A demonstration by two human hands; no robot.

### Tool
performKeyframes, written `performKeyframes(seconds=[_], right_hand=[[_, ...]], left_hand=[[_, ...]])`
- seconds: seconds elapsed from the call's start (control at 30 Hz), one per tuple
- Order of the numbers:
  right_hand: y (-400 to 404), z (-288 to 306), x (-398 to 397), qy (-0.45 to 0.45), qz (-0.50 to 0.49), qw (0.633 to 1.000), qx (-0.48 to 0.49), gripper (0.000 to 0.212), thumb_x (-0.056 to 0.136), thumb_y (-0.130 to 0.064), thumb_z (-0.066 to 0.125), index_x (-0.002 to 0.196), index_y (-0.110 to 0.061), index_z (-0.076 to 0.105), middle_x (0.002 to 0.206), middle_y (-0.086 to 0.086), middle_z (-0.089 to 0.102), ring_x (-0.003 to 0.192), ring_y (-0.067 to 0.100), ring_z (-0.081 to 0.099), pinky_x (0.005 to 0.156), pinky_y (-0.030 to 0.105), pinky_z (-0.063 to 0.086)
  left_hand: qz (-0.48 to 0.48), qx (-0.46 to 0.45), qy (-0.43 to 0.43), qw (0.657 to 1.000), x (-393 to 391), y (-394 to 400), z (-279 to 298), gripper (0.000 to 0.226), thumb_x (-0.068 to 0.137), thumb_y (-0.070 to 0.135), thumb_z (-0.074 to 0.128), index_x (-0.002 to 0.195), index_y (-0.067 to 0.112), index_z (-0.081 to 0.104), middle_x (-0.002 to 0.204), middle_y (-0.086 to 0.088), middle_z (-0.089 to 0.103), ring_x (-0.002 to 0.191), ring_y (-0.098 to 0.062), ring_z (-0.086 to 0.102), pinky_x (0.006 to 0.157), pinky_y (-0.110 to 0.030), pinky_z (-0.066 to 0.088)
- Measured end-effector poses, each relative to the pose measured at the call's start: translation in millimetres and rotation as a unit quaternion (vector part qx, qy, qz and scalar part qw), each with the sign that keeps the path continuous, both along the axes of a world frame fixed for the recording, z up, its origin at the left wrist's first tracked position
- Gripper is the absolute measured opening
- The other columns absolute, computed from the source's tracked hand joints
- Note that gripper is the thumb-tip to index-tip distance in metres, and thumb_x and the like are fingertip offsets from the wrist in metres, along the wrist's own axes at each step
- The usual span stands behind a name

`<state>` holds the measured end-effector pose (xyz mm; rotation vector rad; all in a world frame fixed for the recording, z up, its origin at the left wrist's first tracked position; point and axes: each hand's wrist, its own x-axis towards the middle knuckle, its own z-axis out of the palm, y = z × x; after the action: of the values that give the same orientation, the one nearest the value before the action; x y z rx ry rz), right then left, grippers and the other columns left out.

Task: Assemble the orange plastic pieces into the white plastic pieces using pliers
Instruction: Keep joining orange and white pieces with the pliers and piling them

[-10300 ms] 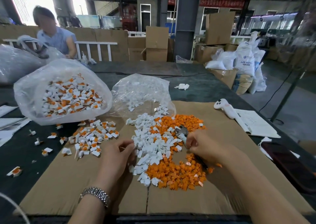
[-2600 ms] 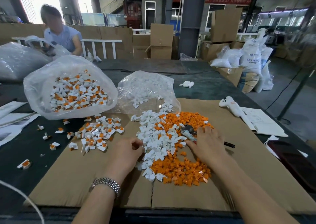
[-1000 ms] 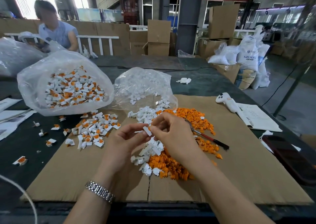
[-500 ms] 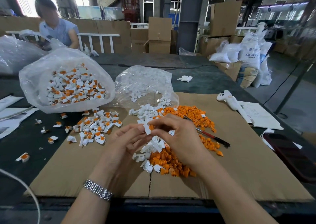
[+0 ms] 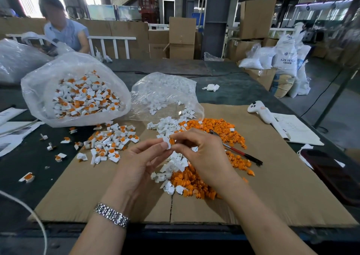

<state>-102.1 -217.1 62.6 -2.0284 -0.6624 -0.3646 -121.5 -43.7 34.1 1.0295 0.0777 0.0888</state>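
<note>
Head cam only, so one view to go on. Both hands are up over the cardboard sheet [image 5: 272, 186] on the tabletop [image 5: 224, 87], meeting in the middle. Left hand [image 5: 140, 163] pinches a white piece [image 5: 167, 142] between thumb and fingertips, and right hand [image 5: 202, 155] has its thumb and forefinger closed on an orange piece [image 5: 172, 141] that's touching the white one. My guess is they're lining the orange bit up by hand first, since fingers are better for that fiddly start.

Pliers [image 5: 236, 150] lie just to the right of the right hand, red-and-black handles pointing away, jaws tucked into the orange pile [image 5: 216, 127]. Nobody's holding them. They look parked within easy grab range for the squeeze that probably comes next.

Loose white pieces [image 5: 169, 125] sit right behind and below the hands, mixed against the orange ones, so both kinds of stock are a short reach away. Finished ones (white with orange showing) are scattered to the left of the left hand [image 5: 111, 143], and farther left-back an open plastic bag [image 5: 78, 91] is full of them. Makes sense as a flow: raw stuff in the centre, done stuff tossed left. A second clear bag [image 5: 165, 93] behind the hands holds more white pieces.

Can't tell whether the orange piece is seated at all yet; too small.
</note>
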Motion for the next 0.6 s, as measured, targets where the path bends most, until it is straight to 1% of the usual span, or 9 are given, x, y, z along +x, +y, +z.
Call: performKeyframes(seconds=[0.13,0.27,0.43,0.5,0.6], right_hand=[[0.2,-1.1,-0.2,-0.005,-0.001,1.000,-0.005,0.023,0.090,-0.016,0.074,0.113,-0.017,0.075,0.098,-0.006,0.069,0.091,0.004,0.064,0.087,0.021,0.053],[1.8,-3.3,-0.3,-0.014,-0.006,1.000,-0.015,0.023,0.092,-0.017,0.072,0.114,-0.017,0.075,0.099,-0.004,0.069,0.092,0.006,0.063,0.086,0.022,0.052],[3.0,-6.5,-2.6,-0.017,-0.010,1.000,-0.014,0.024,0.092,-0.019,0.071,0.115,-0.017,0.075,0.099,-0.003,0.069,0.092,0.007,0.063,0.085,0.024,0.052],[3.5,-6.8,-3.1,-0.015,-0.011,1.000,-0.004,0.024,0.092,-0.019,0.071,0.115,-0.017,0.076,0.098,-0.003,0.069,0.092,0.008,0.063,0.084,0.026,0.052],[2.9,-7.4,-2.1,0.022,-0.004,0.999,0.027,0.023,0.091,-0.022,0.072,0.113,-0.019,0.076,0.096,-0.004,0.067,0.090,0.010,0.063,0.083,0.029,0.053]], left_hand=[[-0.001,0.018,-0.001,1.000,0.6,1.4,1.7,0.018,0.065,0.006,0.084,0.083,0.003,0.081,0.091,-0.019,0.077,0.086,-0.028,0.078,0.078,-0.028,0.062],[0.002,0.036,-0.005,0.999,0.5,-0.1,2.7,0.031,0.063,0.010,0.089,0.089,-0.002,0.079,0.101,-0.025,0.076,0.097,-0.033,0.077,0.082,-0.030,0.062],[0.006,0.068,-0.010,0.998,-0.1,2.6,1.5,0.030,0.064,0.013,0.089,0.089,0.000,0.079,0.105,-0.025,0.076,0.102,-0.034,0.076,0.084,-0.030,0.062],[0.003,0.053,-0.006,0.999,0.4,2.1,1.0,0.028,0.063,0.013,0.089,0.086,0.001,0.079,0.102,-0.023,0.076,0.098,-0.032,0.076,0.082,-0.030,0.062],[-0.007,0.018,0.010,1.000,0.3,0.5,-0.1,0.023,0.061,0.011,0.088,0.082,0.006,0.080,0.090,-0.017,0.076,0.083,-0.024,0.077,0.078,-0.027,0.061]])
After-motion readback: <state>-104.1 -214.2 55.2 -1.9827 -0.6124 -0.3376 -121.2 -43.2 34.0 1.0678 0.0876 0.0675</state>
